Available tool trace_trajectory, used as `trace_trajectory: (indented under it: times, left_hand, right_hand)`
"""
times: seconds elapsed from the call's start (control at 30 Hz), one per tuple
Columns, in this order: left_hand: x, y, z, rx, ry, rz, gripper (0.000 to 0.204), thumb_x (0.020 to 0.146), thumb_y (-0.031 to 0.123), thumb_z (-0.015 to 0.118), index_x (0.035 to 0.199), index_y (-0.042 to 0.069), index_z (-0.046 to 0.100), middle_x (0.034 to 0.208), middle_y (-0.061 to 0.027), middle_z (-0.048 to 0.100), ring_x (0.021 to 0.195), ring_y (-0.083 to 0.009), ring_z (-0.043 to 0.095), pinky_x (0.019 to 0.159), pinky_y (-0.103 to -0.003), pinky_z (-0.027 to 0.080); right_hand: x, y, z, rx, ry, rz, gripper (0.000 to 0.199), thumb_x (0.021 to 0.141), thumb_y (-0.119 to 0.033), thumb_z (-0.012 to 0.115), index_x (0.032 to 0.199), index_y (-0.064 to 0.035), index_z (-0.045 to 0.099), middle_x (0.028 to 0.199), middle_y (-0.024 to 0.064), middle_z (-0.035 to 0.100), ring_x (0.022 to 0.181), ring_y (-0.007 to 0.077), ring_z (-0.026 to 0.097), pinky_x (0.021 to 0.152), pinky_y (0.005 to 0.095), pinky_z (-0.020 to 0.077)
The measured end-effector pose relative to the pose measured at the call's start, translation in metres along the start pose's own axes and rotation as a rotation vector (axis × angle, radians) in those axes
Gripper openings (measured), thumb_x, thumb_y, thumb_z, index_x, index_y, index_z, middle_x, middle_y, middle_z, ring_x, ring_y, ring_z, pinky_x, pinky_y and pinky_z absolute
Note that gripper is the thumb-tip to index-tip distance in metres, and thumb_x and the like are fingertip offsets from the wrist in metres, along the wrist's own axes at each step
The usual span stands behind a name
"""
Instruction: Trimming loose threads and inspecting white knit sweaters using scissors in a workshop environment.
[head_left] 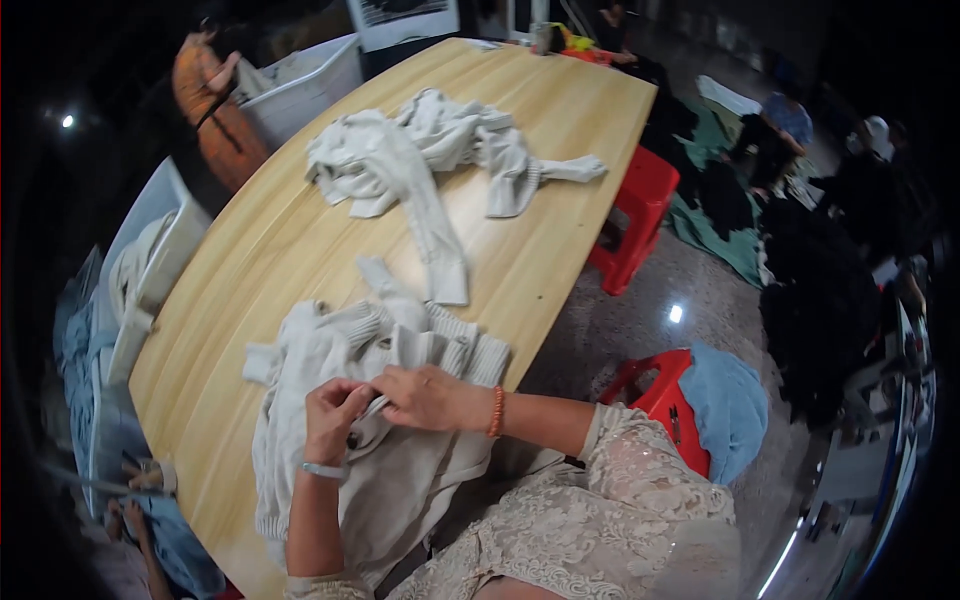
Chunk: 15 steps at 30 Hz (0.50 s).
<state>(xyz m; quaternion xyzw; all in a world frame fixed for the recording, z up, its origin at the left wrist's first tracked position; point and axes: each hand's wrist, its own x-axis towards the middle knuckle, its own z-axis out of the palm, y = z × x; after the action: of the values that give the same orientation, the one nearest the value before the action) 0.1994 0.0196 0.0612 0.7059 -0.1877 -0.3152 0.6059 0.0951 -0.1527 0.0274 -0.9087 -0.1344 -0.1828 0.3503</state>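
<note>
An off-white knitted cardigan (410,485) with ribbed edges and dark buttons lies bunched at the near end of the wooden table, some of it hanging toward my lap. My left hand (335,415) is closed, thumb and fingertips pinching the cardigan's front edge near a dark button. Right beside it, my right hand (430,397) is closed on the same edge, fingers curled over the fabric. The fingertips of both hands nearly meet, and the bit of cloth between them is mostly hidden. Farther up the table lies a heap of similar off-white knitwear (370,150), its sleeves spread out.
The wooden table (235,255) curves away ahead. Two red stools (645,205) stand at its right, the nearer draped with light blue cloth (725,410). White bins (165,225) holding garments line the left. A person in orange (215,110) stands back left; dark clothing (815,290) is piled right.
</note>
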Motion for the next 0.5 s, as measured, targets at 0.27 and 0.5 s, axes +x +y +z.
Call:
trace_trajectory:
  times: [0.27, 0.5]
  left_hand:
    - [-0.032, -0.009, 0.015, 0.523, 0.103, 0.389, 0.021, 0.08, -0.006, 0.062, 0.101, -0.002, 0.066, 0.091, -0.0135, 0.063, 0.082, -0.0253, 0.065, 0.074, -0.031, 0.051]
    - [-0.022, -0.005, 0.014, 0.454, 0.042, 0.327, 0.019, 0.085, -0.008, 0.055, 0.098, -0.002, 0.066, 0.088, -0.0033, 0.058, 0.079, -0.009, 0.055, 0.07, -0.022, 0.044]
  right_hand:
    - [0.0, 0.006, -0.007, 0.211, -0.041, -0.012, 0.023, 0.085, -0.013, 0.063, 0.104, 0.0005, 0.06, 0.089, 0.0173, 0.06, 0.084, 0.0371, 0.062, 0.075, 0.0418, 0.0508]
    - [-0.001, 0.014, -0.012, 0.16, -0.031, -0.037, 0.028, 0.08, 0.004, 0.057, 0.108, 0.0012, 0.06, 0.089, 0.0178, 0.057, 0.084, 0.038, 0.059, 0.073, 0.0426, 0.0487]
